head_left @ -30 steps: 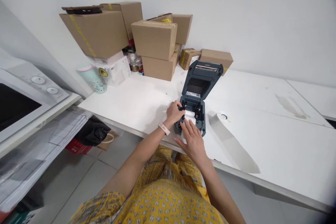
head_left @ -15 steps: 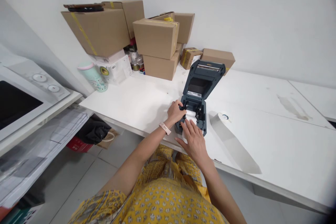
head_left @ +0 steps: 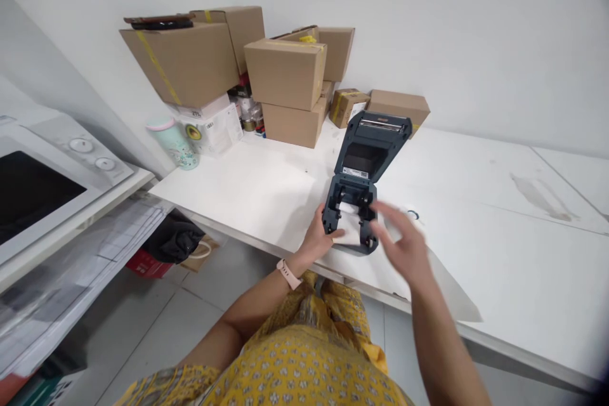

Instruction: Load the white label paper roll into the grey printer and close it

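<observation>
A dark grey label printer (head_left: 333, 206) stands on the white table with its lid (head_left: 373, 146) tipped up. Inside it lies a small roll of white label paper (head_left: 349, 209), its loose end (head_left: 348, 231) drawn toward the front edge. My left hand (head_left: 318, 238) grips the printer's front left side, the thumb resting on the paper at the front. Just off the printer's right side, my right hand (head_left: 404, 244) is in the air, blurred, fingers apart and holding nothing. Behind that hand a long paper strip (head_left: 454, 288) lies on the table, partly covered from view.
Cardboard boxes (head_left: 285, 76) are stacked along the wall, with smaller ones (head_left: 398, 103) behind the printer. A mint tumbler (head_left: 175, 144) stands at the table's left end. A white microwave (head_left: 61, 146) sits on a shelf at far left.
My right hand has lifted from the paper and moved right, out of the printer. My left hand has shifted from the roll down to the front left side. More of the paper shows.
</observation>
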`<state>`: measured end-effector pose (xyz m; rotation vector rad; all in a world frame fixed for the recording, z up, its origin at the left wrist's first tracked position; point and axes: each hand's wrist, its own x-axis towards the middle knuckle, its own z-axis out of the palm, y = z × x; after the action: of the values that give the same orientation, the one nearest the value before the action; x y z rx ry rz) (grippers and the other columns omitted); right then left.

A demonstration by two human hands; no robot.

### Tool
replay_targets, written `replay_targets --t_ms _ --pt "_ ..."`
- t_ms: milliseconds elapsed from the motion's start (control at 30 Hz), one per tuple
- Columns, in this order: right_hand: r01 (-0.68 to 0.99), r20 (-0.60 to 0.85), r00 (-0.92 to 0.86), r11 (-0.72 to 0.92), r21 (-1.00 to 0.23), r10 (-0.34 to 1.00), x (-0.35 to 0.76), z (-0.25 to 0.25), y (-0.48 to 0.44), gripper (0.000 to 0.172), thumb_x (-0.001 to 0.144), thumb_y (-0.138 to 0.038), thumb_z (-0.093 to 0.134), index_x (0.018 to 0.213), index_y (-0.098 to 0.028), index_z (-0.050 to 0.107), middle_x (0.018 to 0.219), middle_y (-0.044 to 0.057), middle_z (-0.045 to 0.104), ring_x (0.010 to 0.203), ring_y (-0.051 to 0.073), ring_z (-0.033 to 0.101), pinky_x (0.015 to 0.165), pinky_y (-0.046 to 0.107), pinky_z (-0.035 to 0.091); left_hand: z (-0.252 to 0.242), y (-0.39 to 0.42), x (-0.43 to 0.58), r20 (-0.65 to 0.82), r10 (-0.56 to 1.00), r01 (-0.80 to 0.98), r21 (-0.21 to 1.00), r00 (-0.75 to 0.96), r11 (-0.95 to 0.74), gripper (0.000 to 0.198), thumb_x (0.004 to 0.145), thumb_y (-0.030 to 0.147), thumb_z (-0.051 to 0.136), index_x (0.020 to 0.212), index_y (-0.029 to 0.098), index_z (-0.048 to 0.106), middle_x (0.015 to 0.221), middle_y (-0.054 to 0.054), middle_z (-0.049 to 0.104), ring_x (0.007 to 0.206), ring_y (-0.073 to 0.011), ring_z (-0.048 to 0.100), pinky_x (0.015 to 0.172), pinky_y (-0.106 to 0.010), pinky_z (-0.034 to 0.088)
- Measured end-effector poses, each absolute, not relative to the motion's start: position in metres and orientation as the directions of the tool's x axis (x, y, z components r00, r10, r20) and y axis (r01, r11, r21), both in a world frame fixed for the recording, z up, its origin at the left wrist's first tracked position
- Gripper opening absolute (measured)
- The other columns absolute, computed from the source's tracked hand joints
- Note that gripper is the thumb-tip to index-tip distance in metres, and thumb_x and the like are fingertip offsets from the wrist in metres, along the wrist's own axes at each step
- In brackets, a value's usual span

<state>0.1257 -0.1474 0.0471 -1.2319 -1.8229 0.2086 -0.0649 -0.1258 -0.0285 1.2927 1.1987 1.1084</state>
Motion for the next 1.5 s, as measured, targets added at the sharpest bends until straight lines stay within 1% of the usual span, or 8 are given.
replay_targets --t_ms 233,400,667,933,1033,1133,1267,1500 --pt "0.567 0.557 0.321 0.316 -0.761 0.766 0.164 0.128 0.014 0.067 0.101 -0.059 0.031 0.153 -0.018 0.029 0.160 0.015 0.034 0.143 0.021 0.037 0.114 0.045 0.033 -0.041 -0.150 -0.068 -0.093 0.992 -0.108 0.989 0.080 0.101 0.107 0.070 0.038 0.083 0.155 0.023 0.021 0.152 -0.015 0.044 0.136 -0.0305 0.047 0.114 -0.046 0.038" --pt "0.390 0.378 0.217 0.275 -0.879 0.900 0.150 0.138 0.037 0.077 0.101 -0.061 0.009 0.131 -0.009 0.058 0.132 0.016 0.062 0.118 0.020 0.056 0.103 0.039 0.040 -0.040 -0.154 -0.071 -0.079 0.986 -0.184 0.977 0.144 0.106 0.109 0.068 0.040 0.085 0.155 0.023 0.021 0.148 -0.016 0.048 0.133 -0.0310 0.050 0.114 -0.050 0.039" --pt "0.599 0.717 0.063 0.549 -0.584 0.694 0.118 0.046 -0.118 0.036 0.100 -0.037 0.040 0.124 -0.023 0.063 0.131 0.011 0.062 0.127 0.028 0.054 0.109 0.053 0.041 -0.040 -0.161 -0.070 -0.047 0.994 -0.133 0.989 0.103 0.060 0.109 0.067 0.036 0.085 0.155 0.022 0.023 0.153 -0.017 0.041 0.138 -0.0314 0.043 0.118 -0.049 0.032" --pt "0.585 0.674 0.185 0.471 -0.660 0.715 0.099 -0.030 -0.166 0.025 0.096 -0.026 0.049 0.109 -0.024 0.070 0.126 0.010 0.065 0.133 0.030 0.050 0.110 0.059 0.039 -0.036 -0.164 -0.067 -0.041 0.989 -0.104 0.993 0.140 0.056 0.116 0.065 0.035 0.087 0.156 0.021 0.016 0.155 -0.017 0.037 0.141 -0.0297 0.040 0.120 -0.045 0.030" --pt "0.428 0.559 0.336 0.406 -0.808 0.758 0.093 -0.035 -0.162 0.021 0.093 -0.031 0.057 0.108 -0.025 0.070 0.131 0.009 0.062 0.134 0.030 0.049 0.111 0.056 0.038 -0.028 -0.157 -0.065 -0.095 0.991 -0.216 0.970 0.097 0.114 0.101 0.071 0.044 0.082 0.153 0.020 0.027 0.152 -0.016 0.044 0.138 -0.0296 0.045 0.118 -0.044 0.034" --pt "0.158 0.293 0.437 0.248 -0.956 0.851 0.094 -0.039 -0.156 0.051 0.088 -0.039 0.062 0.137 -0.026 0.054 0.149 0.011 0.048 0.136 0.030 0.047 0.107 0.053 0.042 -0.018 -0.146 -0.062 -0.158 0.987 -0.312 0.936 0.041 0.163 0.080 0.079 0.051 0.073 0.145 0.019 0.040 0.147 -0.016 0.050 0.134 -0.0301 0.049 0.113 -0.043 0.040" --pt "-0.166 0.010 0.247 0.052 -0.985 0.969 0.102 -0.044 -0.149 0.067 0.088 -0.043 0.058 0.149 -0.022 0.040 0.144 0.014 0.055 0.124 0.030 0.057 0.100 0.051 0.049 -0.007 -0.136 -0.061 -0.189 0.980 -0.304 0.932 0.057 0.197 0.078 0.075 0.050 0.077 0.139 0.017 0.045 0.143 -0.015 0.054 0.131 -0.0303 0.052 0.110 -0.042 0.043" --pt "-0.044 0.113 0.239 0.127 -0.991 0.964 0.101 -0.057 -0.152 0.067 0.093 -0.043 0.049 0.154 -0.022 0.030 0.145 0.013 0.054 0.126 0.029 0.057 0.101 0.052 0.049 -0.013 -0.134 -0.059 -0.165 0.986 -0.263 0.950 0.034 0.168 0.075 0.074 0.051 0.075 0.135 0.020 0.046 0.138 -0.013 0.057 0.124 -0.0269 0.056 0.104 -0.039 0.046"
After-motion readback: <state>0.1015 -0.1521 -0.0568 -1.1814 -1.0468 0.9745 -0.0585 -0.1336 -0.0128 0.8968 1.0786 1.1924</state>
